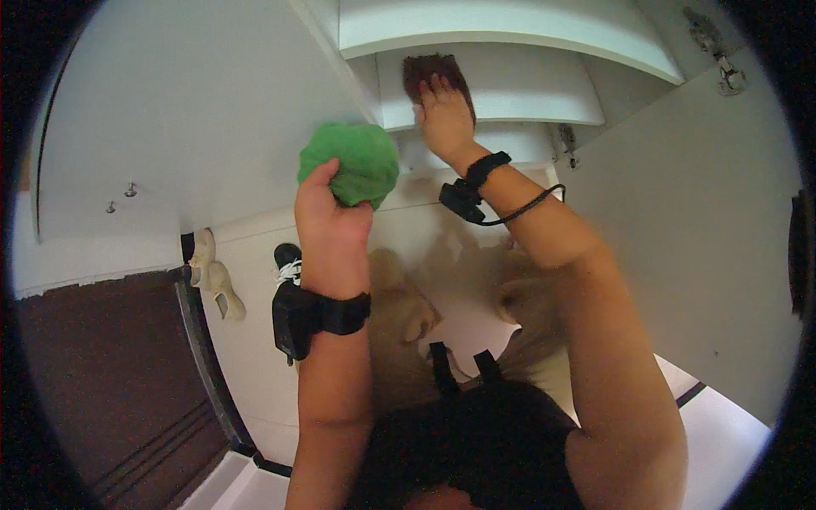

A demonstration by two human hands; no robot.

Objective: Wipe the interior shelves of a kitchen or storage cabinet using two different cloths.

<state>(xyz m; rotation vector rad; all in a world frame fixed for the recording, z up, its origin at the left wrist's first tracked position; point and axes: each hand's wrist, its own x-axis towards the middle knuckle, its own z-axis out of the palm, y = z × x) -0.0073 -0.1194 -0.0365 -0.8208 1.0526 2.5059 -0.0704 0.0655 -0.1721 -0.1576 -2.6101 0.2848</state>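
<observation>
Bunched in my left hand (335,210) is a green cloth (357,159), held in front of a pale cabinet panel with the thumb over it. My right hand (446,121) lies with its fingers on a dark brown cloth (440,69), pressed flat on a white curved cabinet shelf (529,102). Another white shelf (497,32) is above that one. Both wrists carry black straps with small devices. Part of the brown cloth is hidden under my right hand.
An open cabinet door (688,242) with metal hinges (730,76) stands at the right. A pale panel (191,115) with two small knobs (131,190) is at the left. Beige shoes (220,287) and a black shoe (288,258) are on the floor, near a dark brown door (115,357).
</observation>
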